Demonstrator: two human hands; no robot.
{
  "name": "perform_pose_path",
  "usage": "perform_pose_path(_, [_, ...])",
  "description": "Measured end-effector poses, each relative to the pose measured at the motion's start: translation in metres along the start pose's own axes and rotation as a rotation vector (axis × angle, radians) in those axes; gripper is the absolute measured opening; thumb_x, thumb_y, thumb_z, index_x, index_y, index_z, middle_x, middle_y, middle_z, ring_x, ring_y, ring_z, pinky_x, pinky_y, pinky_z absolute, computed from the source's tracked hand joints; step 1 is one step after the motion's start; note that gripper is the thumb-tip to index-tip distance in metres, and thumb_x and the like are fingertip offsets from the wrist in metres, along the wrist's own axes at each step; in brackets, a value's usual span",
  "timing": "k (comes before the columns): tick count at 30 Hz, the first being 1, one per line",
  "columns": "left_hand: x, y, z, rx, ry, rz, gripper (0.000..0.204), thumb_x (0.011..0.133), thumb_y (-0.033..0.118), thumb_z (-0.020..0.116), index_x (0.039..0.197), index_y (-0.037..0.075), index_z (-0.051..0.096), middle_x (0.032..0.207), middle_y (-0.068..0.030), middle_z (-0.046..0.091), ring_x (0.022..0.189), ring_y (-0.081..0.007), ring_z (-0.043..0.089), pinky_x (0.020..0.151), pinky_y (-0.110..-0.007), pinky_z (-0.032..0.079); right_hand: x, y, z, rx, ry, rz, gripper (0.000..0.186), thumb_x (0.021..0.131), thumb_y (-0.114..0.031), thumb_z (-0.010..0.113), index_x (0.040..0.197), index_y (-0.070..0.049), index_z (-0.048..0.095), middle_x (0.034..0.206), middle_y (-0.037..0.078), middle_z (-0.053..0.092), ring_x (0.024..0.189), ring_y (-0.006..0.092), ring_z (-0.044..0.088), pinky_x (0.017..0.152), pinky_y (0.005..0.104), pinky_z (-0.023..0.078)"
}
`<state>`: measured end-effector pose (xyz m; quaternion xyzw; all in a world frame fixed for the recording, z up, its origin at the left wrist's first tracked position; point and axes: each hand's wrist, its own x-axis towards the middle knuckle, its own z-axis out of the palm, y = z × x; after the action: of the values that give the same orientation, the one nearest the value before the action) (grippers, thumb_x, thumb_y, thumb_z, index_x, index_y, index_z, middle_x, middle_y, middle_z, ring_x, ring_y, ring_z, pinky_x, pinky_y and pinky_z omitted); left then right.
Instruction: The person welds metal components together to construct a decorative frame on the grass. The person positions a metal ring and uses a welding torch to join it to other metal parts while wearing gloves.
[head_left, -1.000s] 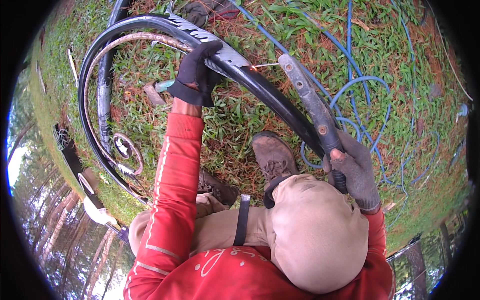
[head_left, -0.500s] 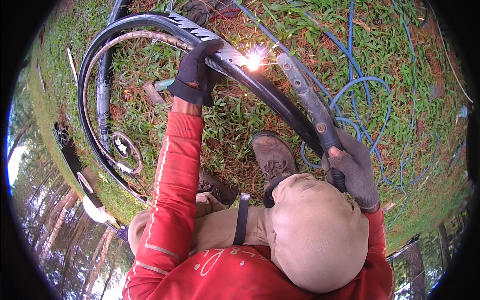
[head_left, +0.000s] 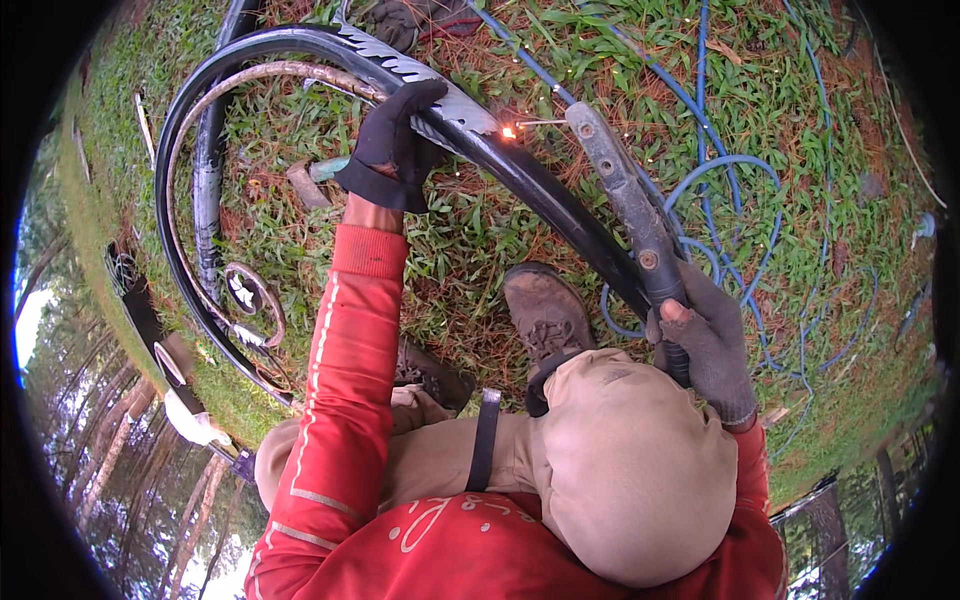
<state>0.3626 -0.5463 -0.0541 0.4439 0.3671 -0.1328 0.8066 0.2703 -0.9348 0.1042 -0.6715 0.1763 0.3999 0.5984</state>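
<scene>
My left hand point(head_left: 392, 145), in a black glove, is closed round a curved black metal tube point(head_left: 560, 205). A silvery jagged-edged strip point(head_left: 455, 105) lies along that tube beside my fingers. In a grey glove with a bare thumb tip, my right hand point(head_left: 712, 345) grips the handle of a welding electrode holder point(head_left: 625, 185). A thin electrode point(head_left: 542, 122) sticks out of its far end. The electrode tip is close to a small orange glowing spot point(head_left: 509, 133) at the end of the silvery strip. Whether they touch I cannot tell.
A rusty curled rod point(head_left: 255, 72) runs inside the tube's bend. A hammer point(head_left: 310, 180) lies on the grass beyond my left forearm, near a dark straight pipe point(head_left: 208, 190). Blue hose point(head_left: 705, 120) loops across the right side. My boot point(head_left: 548, 310) stands below the tube.
The bright white arc and its spray of sparks have died down to a small orange glow. The electrode holder has shifted slightly right, and more of the electrode shows.
</scene>
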Motion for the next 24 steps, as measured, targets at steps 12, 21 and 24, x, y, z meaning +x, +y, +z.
perform_pose_path(12, [0.011,-0.008,-0.015,-0.031,-0.05,0.033,0.025,0.107,0.021,0.067,0.118,0.0,0.075,0.099,-0.0079,0.073,0.088,-0.0254,0.075,0.079,-0.043,0.065,0.003,-0.009,0.002,-0.043,-0.043,0.024,0.052,0.105,-0.026,0.071,0.15,0.0,0.064,0.092,0.003,0.065,0.074,0.0104,0.06,0.066,0.0302,0.049])
perform_pose_path(21, [0.013,-0.01,-0.017,-0.03,-0.047,0.039,0.022,0.105,0.021,0.069,0.116,0.002,0.076,0.096,-0.0071,0.073,0.086,-0.0254,0.075,0.076,-0.043,0.065,0.004,-0.007,0.002,-0.014,-0.055,0.029,0.053,0.106,-0.021,0.07,0.154,0.0,0.062,0.086,0.002,0.065,0.065,0.009,0.06,0.058,0.0288,0.047])
perform_pose_path(24, [0.016,-0.012,-0.022,0.16,-0.094,0.193,0.021,0.105,0.019,0.069,0.115,0.002,0.076,0.094,-0.0071,0.072,0.085,-0.0255,0.075,0.077,-0.043,0.065,0.005,-0.008,0.003,-0.01,-0.058,0.036,0.053,0.106,-0.022,0.07,0.154,0.0,0.061,0.086,0.002,0.065,0.064,0.009,0.06,0.058,0.0287,0.047])
